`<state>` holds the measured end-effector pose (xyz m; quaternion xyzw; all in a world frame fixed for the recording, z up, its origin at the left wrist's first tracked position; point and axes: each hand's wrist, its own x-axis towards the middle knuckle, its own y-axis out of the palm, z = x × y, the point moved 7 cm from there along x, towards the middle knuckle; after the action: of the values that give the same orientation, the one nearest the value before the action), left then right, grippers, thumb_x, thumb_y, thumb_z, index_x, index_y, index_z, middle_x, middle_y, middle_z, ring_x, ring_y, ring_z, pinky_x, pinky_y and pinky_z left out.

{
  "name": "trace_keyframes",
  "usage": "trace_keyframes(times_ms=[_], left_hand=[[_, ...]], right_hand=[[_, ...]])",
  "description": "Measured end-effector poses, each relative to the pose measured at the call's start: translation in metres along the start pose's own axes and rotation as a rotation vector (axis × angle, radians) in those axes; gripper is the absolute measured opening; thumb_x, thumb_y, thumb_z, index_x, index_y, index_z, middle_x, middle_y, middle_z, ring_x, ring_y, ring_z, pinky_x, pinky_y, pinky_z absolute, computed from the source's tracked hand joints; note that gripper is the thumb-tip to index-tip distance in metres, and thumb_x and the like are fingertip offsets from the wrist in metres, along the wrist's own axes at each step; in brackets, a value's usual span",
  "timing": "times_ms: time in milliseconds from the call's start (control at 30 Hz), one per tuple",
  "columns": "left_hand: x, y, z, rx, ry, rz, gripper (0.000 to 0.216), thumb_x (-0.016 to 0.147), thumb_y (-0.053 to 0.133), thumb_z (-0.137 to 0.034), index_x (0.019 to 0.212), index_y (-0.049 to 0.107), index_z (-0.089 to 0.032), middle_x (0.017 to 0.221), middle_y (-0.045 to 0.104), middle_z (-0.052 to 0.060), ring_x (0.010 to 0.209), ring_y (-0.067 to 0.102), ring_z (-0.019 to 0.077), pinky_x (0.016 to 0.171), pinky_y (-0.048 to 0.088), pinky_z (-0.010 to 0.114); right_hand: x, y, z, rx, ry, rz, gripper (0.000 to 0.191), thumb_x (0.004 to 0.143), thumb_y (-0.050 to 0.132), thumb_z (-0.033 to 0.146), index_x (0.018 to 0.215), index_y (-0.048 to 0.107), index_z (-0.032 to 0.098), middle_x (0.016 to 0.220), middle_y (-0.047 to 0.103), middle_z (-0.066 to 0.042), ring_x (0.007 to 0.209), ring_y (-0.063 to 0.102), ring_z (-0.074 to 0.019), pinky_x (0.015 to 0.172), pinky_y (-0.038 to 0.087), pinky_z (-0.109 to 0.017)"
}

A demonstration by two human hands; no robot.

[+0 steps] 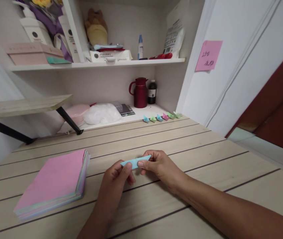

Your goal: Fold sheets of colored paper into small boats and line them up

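A light blue folded paper boat (135, 163) is held level above the wooden table, its two pointed ends facing left and right. My left hand (118, 176) pinches it near its left end, thumb on the near side. On its right half, my right hand (157, 165) grips it between thumb and fingers. The fingers behind the paper are partly hidden. Several small paper boats (159, 118) in blue, green and pink stand in a row at the table's far edge. To the left lies a thick stack of coloured paper (54, 179) with a pink sheet on top.
Behind the table (193, 146) is a white shelf unit (141, 62). It holds a dark red jug (140, 93), a dark bottle (152, 92) and a white plastic bag (103, 113). A small raised wooden shelf (27, 104) on black legs stands at the left.
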<state>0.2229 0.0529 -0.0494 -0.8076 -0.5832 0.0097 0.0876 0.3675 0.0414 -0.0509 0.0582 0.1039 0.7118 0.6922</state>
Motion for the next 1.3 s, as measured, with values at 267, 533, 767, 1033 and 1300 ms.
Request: trace_keyframes(times_ms=[267,533,767,1033,1300], left_hand=[[-0.007,-0.001,0.004,-0.036,-0.084,-0.059,0.055,0.086,0.042,-0.066,0.062,0.061,-0.02,0.052,0.061,0.001,0.055,0.056,0.0178,0.064,0.044,0.031],[0.003,-0.012,0.009,-0.064,0.053,-0.324,0.054,0.075,0.065,-0.06,0.111,0.058,-0.021,0.092,0.067,0.003,0.074,0.063,0.0179,0.072,0.05,0.032],[-0.002,-0.001,0.006,0.159,-0.084,-0.123,0.031,0.071,0.071,-0.048,0.085,0.072,-0.021,0.077,0.072,0.001,0.074,0.062,0.0189,0.071,0.045,0.028],[-0.004,-0.006,0.004,-0.018,-0.104,-0.216,0.025,0.068,0.073,-0.045,0.065,0.071,-0.021,0.065,0.068,-0.001,0.07,0.057,0.0161,0.071,0.042,0.025],[-0.006,-0.013,0.003,-0.111,-0.149,-0.289,0.025,0.069,0.073,-0.045,0.067,0.071,-0.021,0.065,0.066,-0.003,0.073,0.057,0.0153,0.074,0.041,0.024]], right_hand=[[0.0,0.004,0.0,0.043,0.033,0.014,0.041,0.052,0.088,0.043,0.063,0.059,0.016,0.055,0.063,0.002,0.052,0.056,-0.0119,0.057,0.035,-0.025],[0.007,-0.005,-0.003,-0.118,-0.071,0.014,0.023,0.068,0.077,0.033,0.067,0.062,0.017,0.054,0.062,0.002,0.053,0.055,-0.0117,0.055,0.036,-0.023],[-0.002,-0.002,0.01,-0.53,-0.32,0.022,0.007,0.075,0.07,0.023,0.072,0.071,0.016,0.067,0.068,-0.001,0.062,0.057,-0.013,0.06,0.042,-0.023],[0.0,0.003,-0.004,-0.256,-0.098,0.111,0.021,0.072,0.076,0.035,0.072,0.07,0.015,0.064,0.066,0.0,0.055,0.051,-0.0094,0.053,0.037,-0.021],[0.005,0.006,-0.012,-0.021,-0.019,0.095,0.036,0.056,0.087,0.039,0.066,0.063,0.015,0.061,0.068,0.0,0.059,0.061,-0.0124,0.059,0.046,-0.023]])
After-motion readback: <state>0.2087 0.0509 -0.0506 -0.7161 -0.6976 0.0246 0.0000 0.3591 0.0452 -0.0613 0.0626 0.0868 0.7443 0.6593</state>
